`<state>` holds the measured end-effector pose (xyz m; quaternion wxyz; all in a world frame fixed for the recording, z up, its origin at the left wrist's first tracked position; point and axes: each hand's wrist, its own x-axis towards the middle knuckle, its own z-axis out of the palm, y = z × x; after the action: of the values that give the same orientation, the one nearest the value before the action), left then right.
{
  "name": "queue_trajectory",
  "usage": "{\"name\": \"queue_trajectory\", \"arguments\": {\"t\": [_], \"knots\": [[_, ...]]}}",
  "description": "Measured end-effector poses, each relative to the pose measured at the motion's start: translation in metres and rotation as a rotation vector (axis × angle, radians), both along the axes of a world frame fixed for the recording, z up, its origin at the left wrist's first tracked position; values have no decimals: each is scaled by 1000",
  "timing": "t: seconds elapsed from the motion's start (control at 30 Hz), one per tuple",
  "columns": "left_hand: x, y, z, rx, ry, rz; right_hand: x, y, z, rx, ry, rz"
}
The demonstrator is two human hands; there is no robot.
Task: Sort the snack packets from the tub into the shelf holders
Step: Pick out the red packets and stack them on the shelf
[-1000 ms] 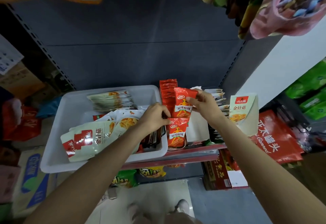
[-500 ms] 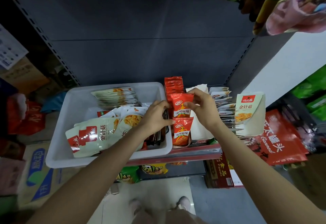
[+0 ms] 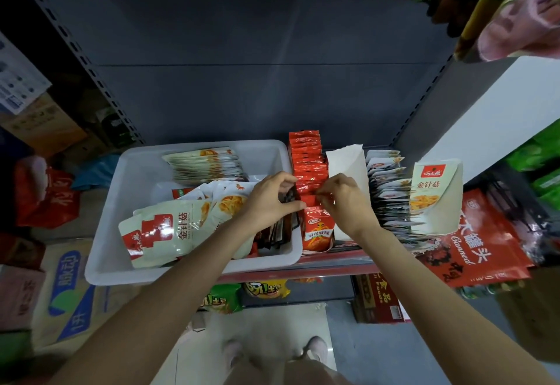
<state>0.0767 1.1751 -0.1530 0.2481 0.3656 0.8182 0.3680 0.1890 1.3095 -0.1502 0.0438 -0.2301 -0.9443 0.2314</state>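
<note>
Both hands, left hand (image 3: 274, 198) and right hand (image 3: 344, 199), pinch a red packet (image 3: 309, 200) mid-frame; press it squarely down into the red row (image 3: 306, 154).

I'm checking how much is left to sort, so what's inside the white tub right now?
The white tub holds a cream packet on loose ones, a cream stack behind, and dark packets. The left hand covers part; the bottom layer is hidden.

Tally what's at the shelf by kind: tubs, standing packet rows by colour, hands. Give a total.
White tub: 1
Red packet row: 1
Cream packet row: 1
Hands: 2, left hand and right hand
Total: 5
</note>
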Motion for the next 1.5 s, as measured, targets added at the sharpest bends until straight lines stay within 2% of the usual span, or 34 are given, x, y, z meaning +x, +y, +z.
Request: {"name": "queue_trajectory", "arguments": {"t": [0.17, 0.37, 0.43, 0.53, 0.67, 0.8, 0.9, 1.07, 1.13, 1.2, 1.3, 1.4, 1.5], "knots": [[-30, -37, -9, 23, 114, 161, -27, -30, 19, -13, 197, 14], [-97, -100, -27, -233, 347, 378, -88, -92, 11, -173, 9, 164], [-122, -116, -34, -373, 274, 429, -108, -108, 0, -174, -110, 220], [-143, -127, -41, -526, 58, 453, -129, -119, -18, -63, -228, 262], [-155, -127, -47, -517, -150, 584, -143, -125, -35, -18, -336, 253], [-160, -126, -49, -474, -230, 707, -145, -126, -37, -12, -342, 234], [-157, -121, -43, -426, -177, 662, -146, -127, -39, 8, -350, 225], [-128, -129, -19, -269, 208, 515, -146, -122, -37, 14, -377, 236], [-123, -133, -3, -151, 299, 428, -147, -124, -35, -20, -370, 238], [-124, -137, 18, -20, 297, 329, -148, -124, -28, -163, -302, 222], [-130, -140, 34, -96, 425, 136, -144, -117, -5, -516, -26, 127], [-123, -136, 52, -51, 426, 105, -138, -105, 13, -618, 153, 156], [-106, -119, 69, 91, 367, 152, -127, -92, 19, -668, 175, 184]]}}
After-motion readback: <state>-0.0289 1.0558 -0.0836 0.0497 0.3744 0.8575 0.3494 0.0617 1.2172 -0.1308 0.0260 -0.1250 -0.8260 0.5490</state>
